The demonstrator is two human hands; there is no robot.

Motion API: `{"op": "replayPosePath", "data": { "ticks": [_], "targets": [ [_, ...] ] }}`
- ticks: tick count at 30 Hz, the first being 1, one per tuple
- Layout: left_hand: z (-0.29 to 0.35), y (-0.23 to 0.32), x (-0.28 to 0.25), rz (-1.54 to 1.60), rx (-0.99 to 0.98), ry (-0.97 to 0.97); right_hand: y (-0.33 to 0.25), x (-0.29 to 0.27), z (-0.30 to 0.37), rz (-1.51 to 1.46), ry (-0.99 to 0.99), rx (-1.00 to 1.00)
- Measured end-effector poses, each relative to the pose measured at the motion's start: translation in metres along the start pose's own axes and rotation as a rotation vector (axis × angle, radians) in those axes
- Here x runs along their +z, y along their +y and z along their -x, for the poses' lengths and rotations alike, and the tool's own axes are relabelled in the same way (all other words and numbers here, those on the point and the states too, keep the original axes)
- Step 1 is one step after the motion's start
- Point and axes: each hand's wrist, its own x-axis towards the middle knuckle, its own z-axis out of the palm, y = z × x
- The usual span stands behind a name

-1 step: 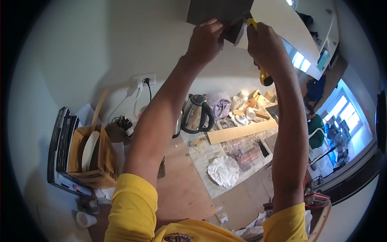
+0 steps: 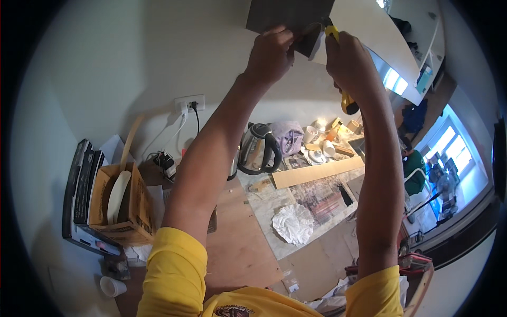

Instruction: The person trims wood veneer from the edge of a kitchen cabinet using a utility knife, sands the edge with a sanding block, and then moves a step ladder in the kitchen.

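Observation:
Overhead, a wall cabinet has a dark brown face (image 2: 285,13) and a pale side panel (image 2: 369,26). My left hand (image 2: 270,53) is raised to the dark face's lower edge, fingers curled against a dark sheet (image 2: 304,46) there. A thin curved edge shows between my two hands. In my closed right hand (image 2: 351,63) is a yellow and black utility knife (image 2: 347,103). Its front end points up at the corner where the dark and pale surfaces meet. The blade is too small to make out.
Below stand an electric kettle (image 2: 259,150), a purple plastic bag (image 2: 287,138), several cups and a long wooden strip (image 2: 317,173). Crumpled white paper (image 2: 292,224) lies on the worktop. A cardboard box (image 2: 124,211) is at left. At right, a person in green (image 2: 414,171) is near a window.
My hands and the knife sit very slightly lower and to the right in the picture. Both grips look the same.

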Motion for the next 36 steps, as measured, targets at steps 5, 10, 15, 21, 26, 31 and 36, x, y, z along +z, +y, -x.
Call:
{"op": "replayPosePath", "data": {
  "ticks": [5,10,15,21,26,31,36],
  "targets": [
    [0.011,-0.003,0.002,0.002,-0.012,0.023,-0.007,-0.006,0.004,-0.109,-0.073,0.119],
    [0.014,-0.001,0.0,-0.011,0.001,0.058,-0.014,-0.009,0.005,-0.131,-0.173,0.125],
    [0.019,0.0,0.003,-0.001,0.015,0.056,0.004,0.012,0.011,0.034,0.025,-0.034],
    [0.021,0.002,0.003,-0.002,-0.024,0.07,-0.015,-0.009,0.006,-0.171,-0.177,0.205],
    [0.025,0.0,0.004,0.048,-0.054,0.097,0.0,0.006,0.009,-0.002,-0.064,-0.041],
    [0.036,-0.002,0.002,-0.035,-0.003,0.073,-0.006,0.011,0.019,-0.106,-0.028,0.152],
    [0.032,0.001,-0.002,-0.057,-0.007,0.0,0.005,0.019,0.018,-0.061,0.052,0.007]
  ]
}}
